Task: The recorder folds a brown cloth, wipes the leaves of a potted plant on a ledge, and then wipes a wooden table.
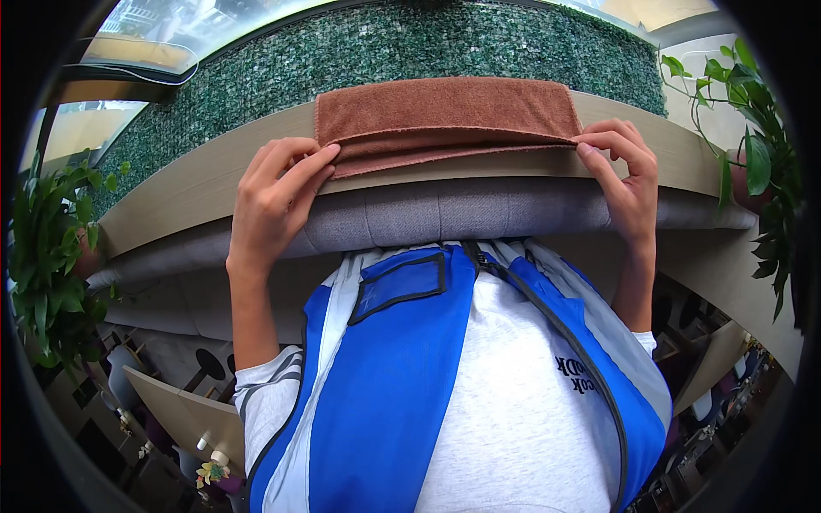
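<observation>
A brown terry cloth (442,109) lies lengthwise on a pale wooden ledge (211,176), partly folded, with its near layers a little apart. My left hand (276,199) pinches the cloth's near left corner between thumb and fingers. At the near right corner, my right hand (619,167) pinches the edge between thumb and index finger. Between my two hands the near edge runs fairly straight, and a lower layer shows beneath it, slanting up to the right.
A grey padded backrest (436,211) runs just below the ledge. Behind the ledge is a green artificial hedge panel (410,45). Leafy potted plants stand at the left (51,256) and right (757,128) ends. Wooden tables (186,410) and chairs are farther off below.
</observation>
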The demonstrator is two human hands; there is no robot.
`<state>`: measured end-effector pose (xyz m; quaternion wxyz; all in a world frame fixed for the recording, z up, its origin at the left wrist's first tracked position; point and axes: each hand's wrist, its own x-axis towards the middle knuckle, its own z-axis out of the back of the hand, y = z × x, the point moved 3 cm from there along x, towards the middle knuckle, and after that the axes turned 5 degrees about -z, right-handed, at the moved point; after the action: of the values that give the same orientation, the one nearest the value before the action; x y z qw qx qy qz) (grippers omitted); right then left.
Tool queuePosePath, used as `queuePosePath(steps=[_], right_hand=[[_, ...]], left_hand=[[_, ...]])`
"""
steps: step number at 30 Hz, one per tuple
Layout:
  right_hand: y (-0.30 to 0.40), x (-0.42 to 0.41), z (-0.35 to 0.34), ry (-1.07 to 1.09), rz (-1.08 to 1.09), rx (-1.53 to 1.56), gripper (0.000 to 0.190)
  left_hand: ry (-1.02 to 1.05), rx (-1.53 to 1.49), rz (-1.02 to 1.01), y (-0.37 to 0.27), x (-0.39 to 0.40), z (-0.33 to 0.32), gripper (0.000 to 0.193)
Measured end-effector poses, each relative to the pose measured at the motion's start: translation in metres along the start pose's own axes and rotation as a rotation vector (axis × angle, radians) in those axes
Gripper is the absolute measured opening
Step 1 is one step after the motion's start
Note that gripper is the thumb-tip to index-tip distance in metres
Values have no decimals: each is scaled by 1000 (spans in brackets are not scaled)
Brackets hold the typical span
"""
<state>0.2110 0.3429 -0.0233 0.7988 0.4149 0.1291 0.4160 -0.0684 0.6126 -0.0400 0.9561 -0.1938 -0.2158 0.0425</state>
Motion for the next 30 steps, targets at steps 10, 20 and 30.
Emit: queuePosePath(steps=[10,20,30], right_hand=[[-6,13,2,47,10,155,12],[-17,13,-5,137,0,46,13],[-6,7,3,245,36,29,10]], left_hand=[[79,17,27,1,5,5,43],[151,24,28,4,12,11,51],[194,46,7,5,16,14,52]])
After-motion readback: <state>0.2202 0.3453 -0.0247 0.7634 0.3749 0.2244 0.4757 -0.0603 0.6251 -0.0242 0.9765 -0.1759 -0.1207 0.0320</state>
